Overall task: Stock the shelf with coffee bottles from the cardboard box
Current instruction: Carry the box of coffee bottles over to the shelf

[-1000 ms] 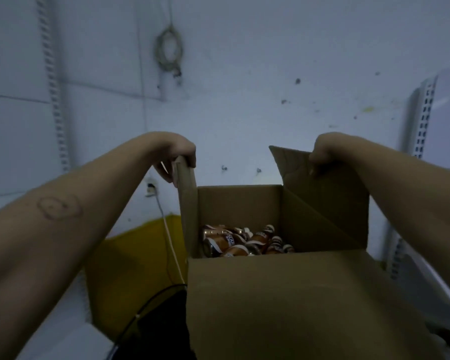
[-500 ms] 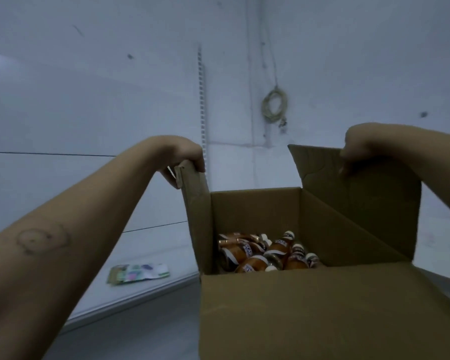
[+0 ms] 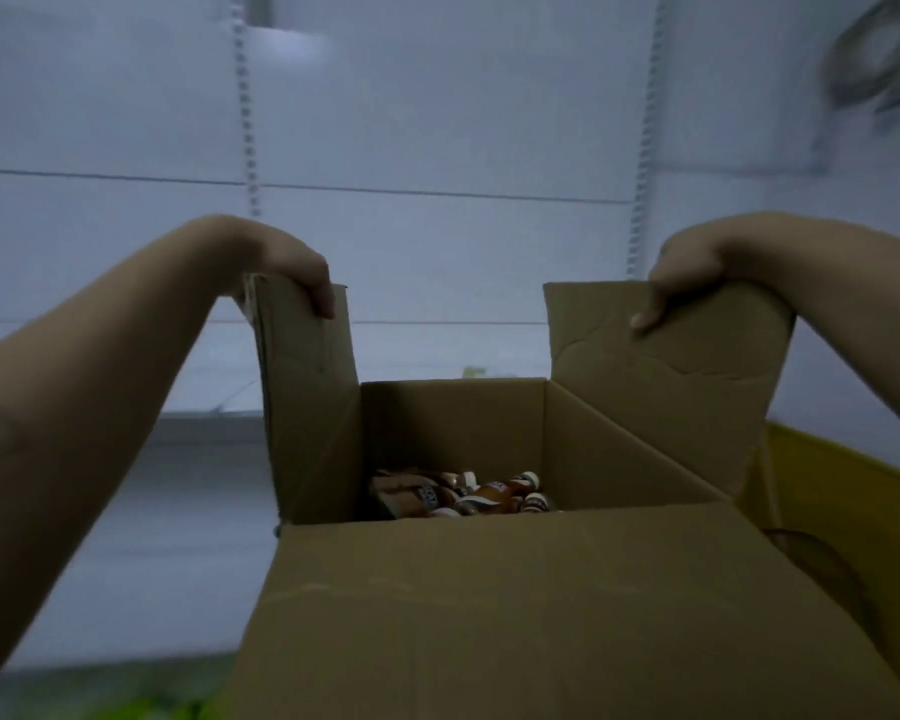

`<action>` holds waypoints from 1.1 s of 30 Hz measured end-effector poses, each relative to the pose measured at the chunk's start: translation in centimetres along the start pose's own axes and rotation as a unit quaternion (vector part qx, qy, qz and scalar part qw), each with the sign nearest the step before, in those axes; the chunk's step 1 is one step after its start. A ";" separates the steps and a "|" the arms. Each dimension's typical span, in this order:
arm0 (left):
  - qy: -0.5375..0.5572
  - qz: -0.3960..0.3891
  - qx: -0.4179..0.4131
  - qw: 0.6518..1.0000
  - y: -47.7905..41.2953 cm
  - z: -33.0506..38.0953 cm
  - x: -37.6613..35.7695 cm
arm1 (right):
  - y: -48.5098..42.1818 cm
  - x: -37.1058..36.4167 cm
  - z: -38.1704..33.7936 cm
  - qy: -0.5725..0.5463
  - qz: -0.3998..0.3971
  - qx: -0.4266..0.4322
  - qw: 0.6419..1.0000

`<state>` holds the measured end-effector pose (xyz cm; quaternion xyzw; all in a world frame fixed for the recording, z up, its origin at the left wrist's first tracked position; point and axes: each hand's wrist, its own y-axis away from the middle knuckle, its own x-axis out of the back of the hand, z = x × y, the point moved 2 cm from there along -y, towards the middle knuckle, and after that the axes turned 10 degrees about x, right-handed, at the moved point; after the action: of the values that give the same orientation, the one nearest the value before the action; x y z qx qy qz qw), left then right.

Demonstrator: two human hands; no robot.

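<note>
- Wall [image 3: 437, 96]: pale panels, divided by thin horizontal seams.
- Slotted strip [image 3: 248, 122]: mounted vertically on the wall, left of centre.
- Second strip [image 3: 644, 148]: vertical, right of centre.
- Coiled cable [image 3: 871, 59]: hangs on the wall at upper right; blurred.
- Yellow object [image 3: 853, 511]: at the right edge, low; identity cannot be told.
- Green patch [image 3: 152, 711]: at the bottom edge, blurred; identity cannot be told.
- Small pale item [image 3: 476, 371]: in the background at centre, mostly hidden.

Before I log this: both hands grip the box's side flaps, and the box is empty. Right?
Not quite. In the head view the left hand and right hand do grip the side flaps, but the box is not empty: bottles lie inside.
</note>
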<state>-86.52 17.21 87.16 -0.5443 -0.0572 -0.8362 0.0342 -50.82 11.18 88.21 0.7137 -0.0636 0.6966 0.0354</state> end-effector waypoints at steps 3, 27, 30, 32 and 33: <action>0.014 -0.016 0.079 0.997 3.2 -7.2 -1.5 | -0.1 -3.6 -4.7 -0.029 -0.038 0.061 0.997; 0.003 -0.163 0.263 0.951 1.1 -54.3 -24.7 | 2.1 -43.8 -38.3 -0.105 -0.231 0.058 0.965; -0.054 -0.186 0.210 0.958 -2.6 -54.9 -25.6 | 3.3 -46.4 -38.1 -0.117 -0.237 0.010 0.964; -0.086 -0.193 0.174 0.962 -5.5 -54.2 -26.3 | 3.8 -47.9 -37.3 -0.130 -0.228 -0.021 0.965; -0.098 -0.194 0.153 0.964 -6.9 -53.8 -26.9 | 4.0 -48.6 -37.0 -0.139 -0.226 -0.038 0.963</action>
<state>-125.19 16.82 40.62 -0.5906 -0.2924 -0.7504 -0.0515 -89.01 14.36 40.49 0.7977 0.0690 0.5611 0.2100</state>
